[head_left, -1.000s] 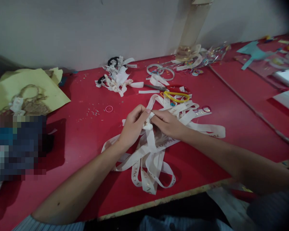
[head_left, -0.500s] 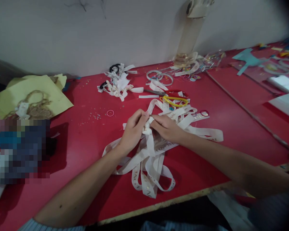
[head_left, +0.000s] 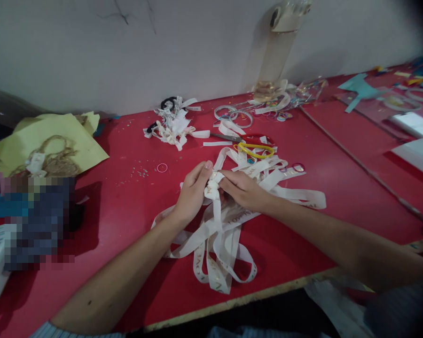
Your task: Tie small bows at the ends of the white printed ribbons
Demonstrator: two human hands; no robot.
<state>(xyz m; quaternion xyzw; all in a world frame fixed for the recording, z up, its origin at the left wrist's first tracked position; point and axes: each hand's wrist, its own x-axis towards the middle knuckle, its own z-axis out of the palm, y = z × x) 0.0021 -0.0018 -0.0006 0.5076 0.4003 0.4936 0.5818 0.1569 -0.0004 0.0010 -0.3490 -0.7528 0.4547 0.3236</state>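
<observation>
My left hand (head_left: 189,193) and my right hand (head_left: 245,189) meet over the middle of the red table (head_left: 120,206). Both pinch a small folded bunch of white printed ribbon (head_left: 211,187) between their fingertips. Long loose tails of the same white ribbon (head_left: 218,253) trail from the bunch toward the table's front edge and out to the right. Red-handled scissors (head_left: 248,139) and a yellow band (head_left: 255,149) lie just beyond my hands.
A heap of finished white ribbon bows with black hair ties (head_left: 172,123) sits at the back. Clear rings (head_left: 232,112) and a clear bottle (head_left: 278,51) stand by the wall. Yellow paper with twine (head_left: 49,145) lies far left. A small pink ring (head_left: 161,167) lies near.
The view has tilted slightly, so everything sits a little lower. My fingers have drawn the ribbon into a tighter bunch between both hands.
</observation>
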